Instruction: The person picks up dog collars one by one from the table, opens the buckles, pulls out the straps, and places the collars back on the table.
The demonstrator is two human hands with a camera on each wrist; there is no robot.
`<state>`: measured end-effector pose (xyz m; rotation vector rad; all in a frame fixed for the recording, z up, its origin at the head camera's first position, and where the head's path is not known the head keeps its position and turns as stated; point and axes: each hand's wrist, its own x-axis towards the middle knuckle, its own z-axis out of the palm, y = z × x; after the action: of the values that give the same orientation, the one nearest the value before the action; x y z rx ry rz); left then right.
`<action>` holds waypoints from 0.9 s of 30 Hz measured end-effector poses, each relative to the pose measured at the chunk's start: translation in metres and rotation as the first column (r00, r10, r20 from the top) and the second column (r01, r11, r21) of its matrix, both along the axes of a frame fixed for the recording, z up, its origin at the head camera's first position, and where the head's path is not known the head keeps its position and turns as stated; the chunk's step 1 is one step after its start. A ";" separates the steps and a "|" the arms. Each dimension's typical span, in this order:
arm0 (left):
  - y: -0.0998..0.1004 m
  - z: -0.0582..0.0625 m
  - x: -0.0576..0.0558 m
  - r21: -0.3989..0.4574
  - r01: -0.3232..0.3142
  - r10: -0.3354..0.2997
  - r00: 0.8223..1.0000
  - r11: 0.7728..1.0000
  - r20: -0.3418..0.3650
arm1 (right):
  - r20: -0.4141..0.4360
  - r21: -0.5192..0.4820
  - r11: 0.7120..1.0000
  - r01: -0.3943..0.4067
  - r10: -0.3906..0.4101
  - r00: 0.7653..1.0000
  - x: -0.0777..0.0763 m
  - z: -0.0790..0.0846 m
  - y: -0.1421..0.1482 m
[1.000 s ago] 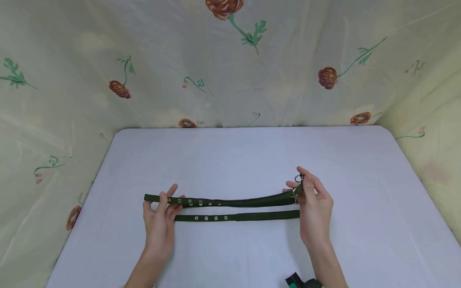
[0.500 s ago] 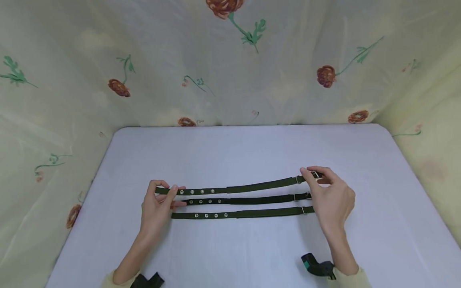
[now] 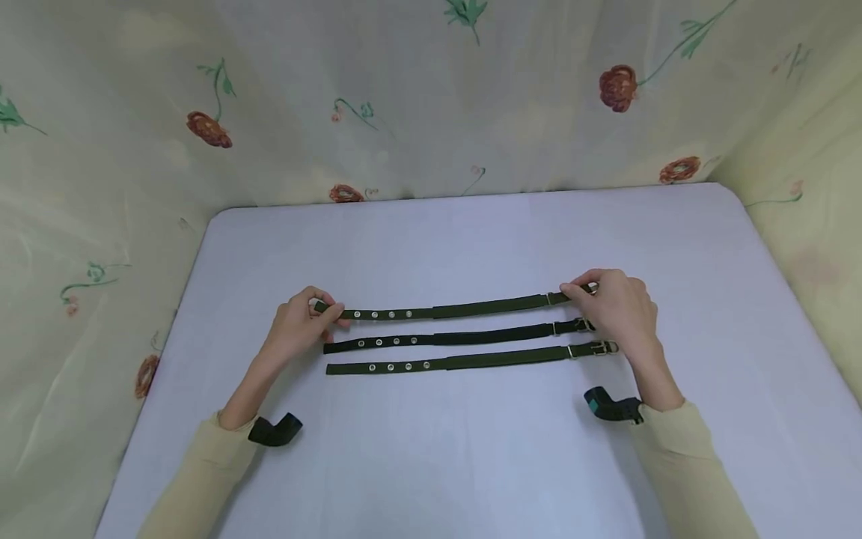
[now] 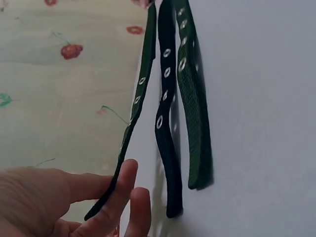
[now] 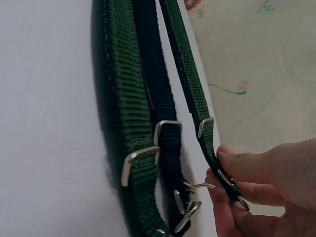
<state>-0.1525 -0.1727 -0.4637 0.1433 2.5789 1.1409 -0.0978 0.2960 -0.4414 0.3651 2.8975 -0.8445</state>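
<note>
Three buckled strap collars run side by side across the table. Farthest is a green collar [image 3: 485, 307], stretched between both hands. My left hand [image 3: 299, 322] pinches its eyelet end between thumb and fingers, its tip poking past them in the left wrist view. At the other end my right hand [image 3: 619, 311] pinches the buckle end; the buckle [image 5: 227, 177] shows at the fingertips in the right wrist view. A dark collar [image 3: 498, 337] lies in the middle, its buckle end beside the right hand. Nearest the body lies another green collar [image 3: 505, 359], metal eyelets to the left, buckle [image 3: 604, 347] to the right.
A white-covered table [image 3: 438, 457] spreads beneath everything. Behind and beside it hangs a flower-patterned cloth [image 3: 404, 142]. Black wrist cameras, one on the left sleeve [image 3: 274, 430] and one on the right [image 3: 611, 406], stick out over the table.
Stacked collars have been spread into three rows. The fingers have come off the dark collar, while the held green one has moved farther from it. The head view has tilted downward.
</note>
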 end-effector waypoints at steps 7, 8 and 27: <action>0.004 -0.006 -0.005 -0.118 -0.008 0.005 1.000 0.993 -0.028 | 0.043 0.031 0.999 0.021 -0.023 0.999 -0.005 -0.010 0.000; 0.004 -0.007 -0.005 -0.137 -0.011 0.007 0.999 0.991 -0.032 | 0.044 0.033 0.999 0.021 -0.023 0.999 -0.005 -0.012 0.000; -0.007 0.002 -0.004 -0.399 0.014 -0.021 1.000 0.917 -0.014 | 0.049 0.017 0.998 0.055 -0.056 0.997 0.000 -0.032 0.018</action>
<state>-0.1568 -0.1793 -0.4620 0.0812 2.7561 0.5853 -0.0976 0.3135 -0.4737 0.4638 2.8620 -0.8090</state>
